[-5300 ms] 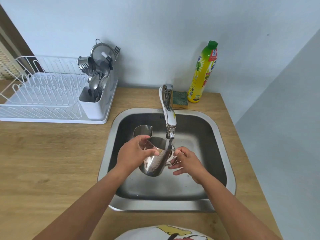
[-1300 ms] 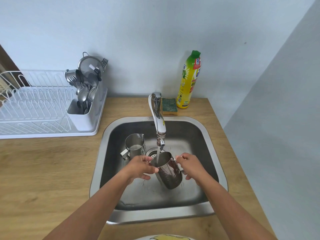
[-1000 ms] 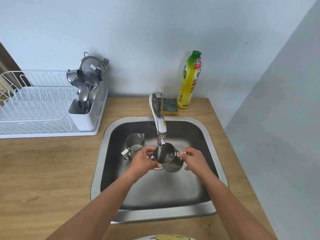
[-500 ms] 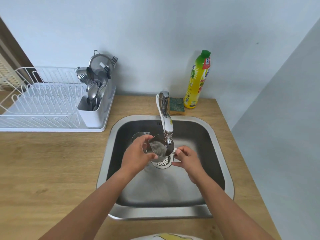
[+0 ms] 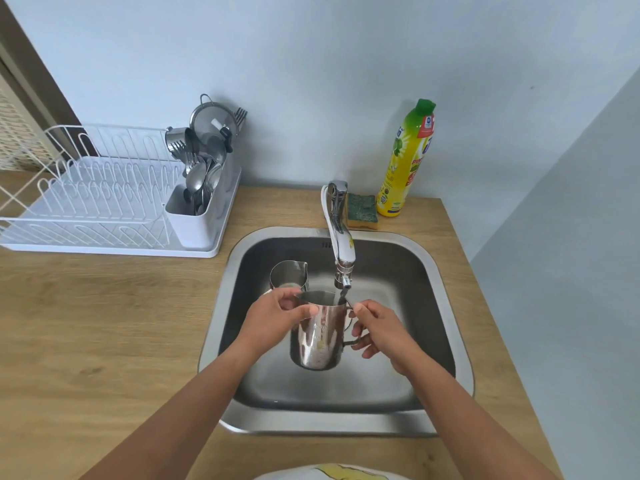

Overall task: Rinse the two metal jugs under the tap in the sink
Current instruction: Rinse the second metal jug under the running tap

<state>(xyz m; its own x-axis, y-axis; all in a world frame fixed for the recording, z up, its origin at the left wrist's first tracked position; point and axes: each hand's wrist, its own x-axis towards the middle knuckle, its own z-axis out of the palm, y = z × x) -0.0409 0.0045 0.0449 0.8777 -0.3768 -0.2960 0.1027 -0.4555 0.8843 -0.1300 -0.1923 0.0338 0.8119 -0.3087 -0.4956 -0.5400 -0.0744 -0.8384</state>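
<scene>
I hold a shiny metal jug (image 5: 318, 336) upright above the middle of the steel sink (image 5: 446, 306), its mouth right under the tap (image 5: 341, 244). A thin stream of water runs into it. My left hand (image 5: 273, 315) pinches the jug's rim on the left. My right hand (image 5: 379, 327) grips the handle on the right. A second, smaller metal jug (image 5: 289, 273) stands upright on the sink floor at the back left, partly hidden behind my left hand.
A white dish rack (image 5: 104, 202) with a cutlery holder full of utensils sits on the wooden counter (image 5: 104, 323) to the left. A green-and-yellow sponge (image 5: 362, 209) and a yellow dish-soap bottle (image 5: 407, 161) stand behind the sink by the wall.
The jug was tipped with its mouth toward me, pouring out over the drain. It now stands upright under the tap and sits lower in the sink.
</scene>
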